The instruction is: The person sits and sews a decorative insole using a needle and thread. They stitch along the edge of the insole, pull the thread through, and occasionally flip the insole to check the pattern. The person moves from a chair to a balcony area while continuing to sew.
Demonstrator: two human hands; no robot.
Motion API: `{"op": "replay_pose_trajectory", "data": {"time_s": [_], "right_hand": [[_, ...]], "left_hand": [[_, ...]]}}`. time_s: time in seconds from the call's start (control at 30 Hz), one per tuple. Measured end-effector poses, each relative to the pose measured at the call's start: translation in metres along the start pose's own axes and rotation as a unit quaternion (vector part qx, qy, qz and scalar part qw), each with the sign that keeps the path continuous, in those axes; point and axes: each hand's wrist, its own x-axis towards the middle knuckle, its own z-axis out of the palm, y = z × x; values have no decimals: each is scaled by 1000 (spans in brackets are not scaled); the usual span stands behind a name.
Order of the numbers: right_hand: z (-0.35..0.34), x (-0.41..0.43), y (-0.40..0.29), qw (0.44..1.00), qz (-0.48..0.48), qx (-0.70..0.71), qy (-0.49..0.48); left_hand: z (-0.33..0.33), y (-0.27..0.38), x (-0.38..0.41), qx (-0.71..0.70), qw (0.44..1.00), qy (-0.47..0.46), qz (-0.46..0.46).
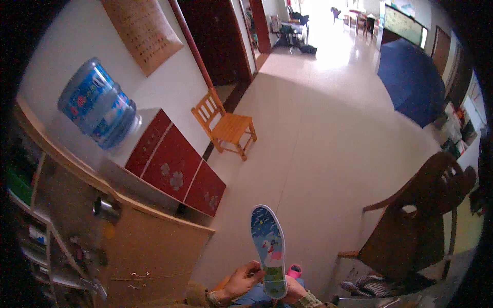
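An embroidered shoe insole [268, 242] stands nearly upright before me, toe end up. Its blue, green and pink picture faces me, with a white bird in it and a white edge around it. My right hand [294, 289] grips the heel part from the right, with most of its fingers hidden behind. At the lower left edge of the insole, my left hand [243, 280] has its thumb and fingertips drawn together. Whether those fingertips pinch the edge or some small thing is too blurred to tell.
To the left are a wooden cabinet [150, 246] and a red-fronted water dispenser [169, 161] with a blue water bottle [101, 106]. A small wooden chair [231, 129] stands ahead. On the right are a dark wooden chair [404, 235] and an open blue umbrella [410, 82].
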Motion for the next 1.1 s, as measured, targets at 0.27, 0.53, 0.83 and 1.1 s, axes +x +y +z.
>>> {"op": "replay_pose_trajectory", "data": {"time_s": [0.27,0.53,0.83,1.1], "right_hand": [[81,11,-12,973,-177,-150,-19],[156,-4,-255,970,-232,-67,0],[135,2,-447,955,-294,-39,-19],[164,57,-622,977,-197,-65,-45]], "left_hand": [[-45,18,-11,110,981,9,160],[6,228,152,52,982,64,170],[59,328,321,-107,986,-36,124],[42,411,446,-114,980,57,153]]}}
